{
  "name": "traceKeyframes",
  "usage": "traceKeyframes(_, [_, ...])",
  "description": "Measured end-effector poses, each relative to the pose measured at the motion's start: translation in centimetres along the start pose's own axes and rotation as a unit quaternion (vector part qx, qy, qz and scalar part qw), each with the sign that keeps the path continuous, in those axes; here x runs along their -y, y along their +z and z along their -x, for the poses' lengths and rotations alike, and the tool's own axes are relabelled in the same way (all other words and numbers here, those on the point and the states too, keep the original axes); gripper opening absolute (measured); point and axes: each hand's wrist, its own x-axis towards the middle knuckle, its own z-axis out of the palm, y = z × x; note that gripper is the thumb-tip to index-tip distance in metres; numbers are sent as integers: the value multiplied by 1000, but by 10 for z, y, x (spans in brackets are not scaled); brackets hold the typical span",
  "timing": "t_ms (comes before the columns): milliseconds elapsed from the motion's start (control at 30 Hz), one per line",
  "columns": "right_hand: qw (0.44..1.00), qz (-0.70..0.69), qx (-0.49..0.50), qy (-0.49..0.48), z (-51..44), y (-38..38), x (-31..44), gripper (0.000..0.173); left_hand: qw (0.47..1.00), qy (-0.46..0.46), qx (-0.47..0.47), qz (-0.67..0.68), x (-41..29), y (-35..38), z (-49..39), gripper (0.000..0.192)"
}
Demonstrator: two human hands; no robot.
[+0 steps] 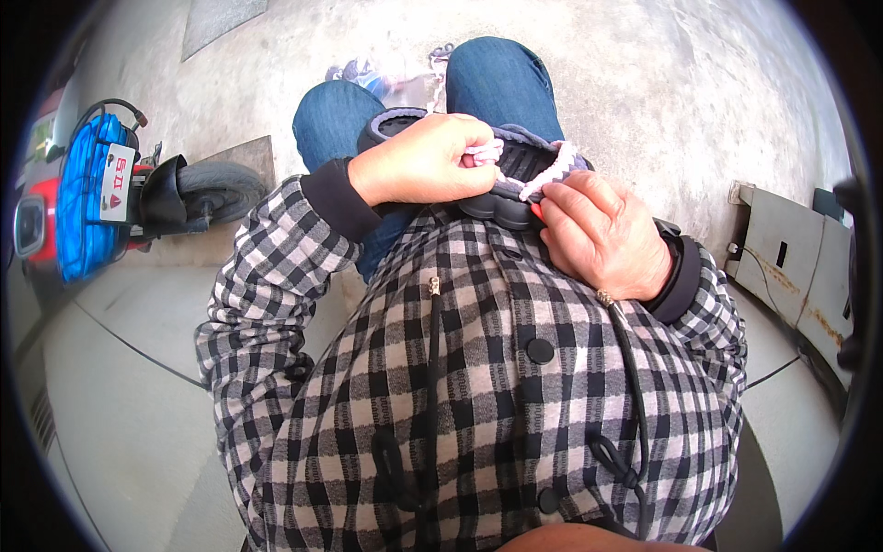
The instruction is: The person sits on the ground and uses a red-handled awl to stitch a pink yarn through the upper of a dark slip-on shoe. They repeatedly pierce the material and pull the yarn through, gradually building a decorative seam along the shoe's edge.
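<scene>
Across my lap lies a black rubber shoe sole [500,212] with a ridged inside. Grey knitted or crocheted yarn runs along its rim, and a pink-and-grey yarn band [552,172] is worked at the right end. My left hand [431,159] lies over the middle of the sole and pinches a bunch of pink yarn [486,150] between thumb and fingers. At the near right edge, my right hand [597,231] is curled against the band. A small orange-red tool [537,210] shows at its fingers; most of it is hidden.
My jeans-clad knees [500,86] rise beyond the sole. On the concrete floor between them lie a clear plastic bag [400,90] and a pink yarn strand [439,79]. A red scooter with a blue-covered rear basket [86,200] stands left. Rusty metal panels [783,248] stand right.
</scene>
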Motion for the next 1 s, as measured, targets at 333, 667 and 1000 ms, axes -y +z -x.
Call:
traceKeyframes(333, [1000, 0, 2, -11, 8, -9, 6, 23, 994, 52, -77, -60, -10, 14, 7, 14])
traceKeyframes(667, [999, 37, 7, 7, -6, 12, 12, 19, 996, 61, -66, 14, 10, 4, 19, 14])
traceKeyframes(1000, [998, 56, 29, -27, -6, 4, 11, 21, 979, 124, -163, -3, 15, 14, 24, 12])
